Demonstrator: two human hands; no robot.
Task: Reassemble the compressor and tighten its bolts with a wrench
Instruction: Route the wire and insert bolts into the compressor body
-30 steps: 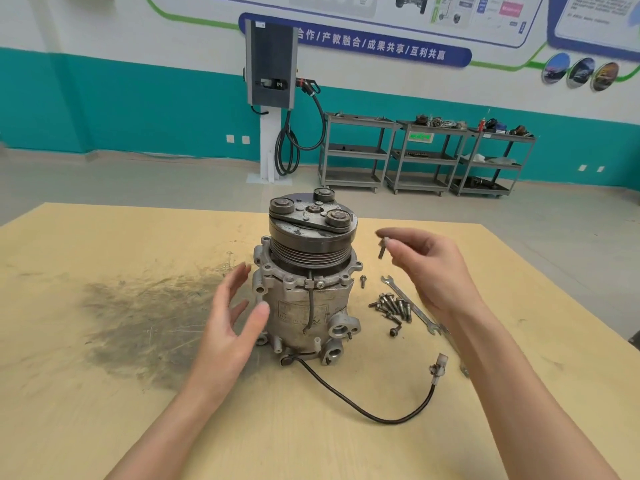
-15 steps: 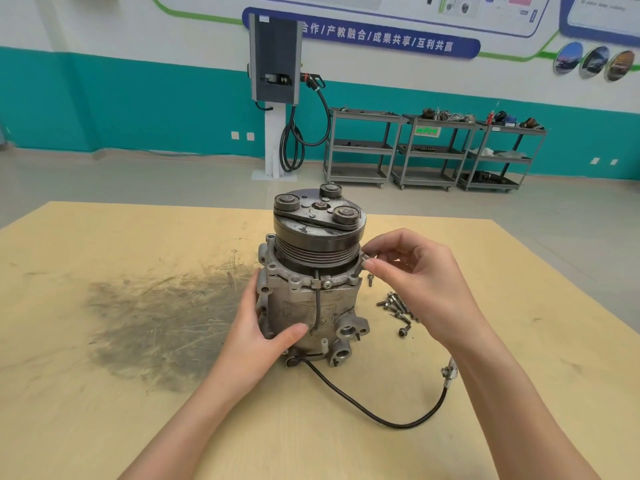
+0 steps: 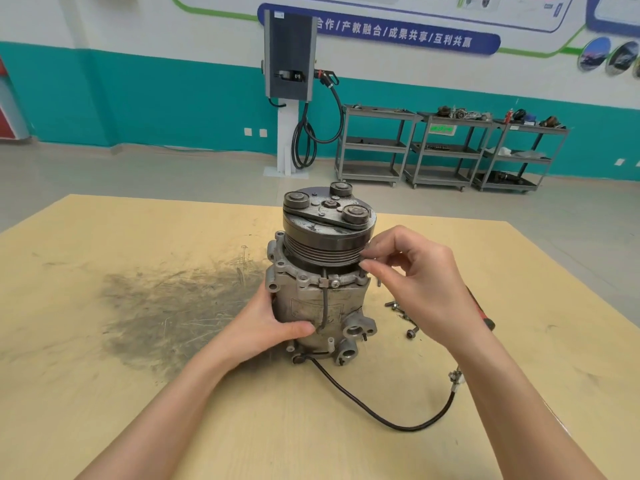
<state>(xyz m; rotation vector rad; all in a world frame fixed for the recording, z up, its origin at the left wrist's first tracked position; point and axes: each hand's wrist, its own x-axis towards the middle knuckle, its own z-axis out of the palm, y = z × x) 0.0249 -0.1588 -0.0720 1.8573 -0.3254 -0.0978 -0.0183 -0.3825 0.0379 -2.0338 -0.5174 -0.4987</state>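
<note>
The grey metal compressor [image 3: 318, 303] stands upright on the wooden table [image 3: 104, 393], its dark pulley [image 3: 327, 237] on top. My left hand [image 3: 263, 327] grips the left side of its body, thumb across the front. My right hand [image 3: 419, 282] pinches a small bolt [image 3: 362, 268] at the right edge of the flange, just under the pulley; the bolt is mostly hidden by my fingertips. Loose bolts [image 3: 403, 313] lie on the table right of the compressor, partly behind my right hand. The wrench is hidden.
A black cable [image 3: 381, 417] runs from the compressor's base to a connector [image 3: 455, 377] at the right. A red-handled tool [image 3: 483, 315] peeks out behind my right wrist. A dark grimy stain [image 3: 166, 313] covers the table's left. Shelving carts stand far behind.
My right hand brought the bolt from the air down to the flange's right edge. My left hand closed from open beside the compressor to gripping its body.
</note>
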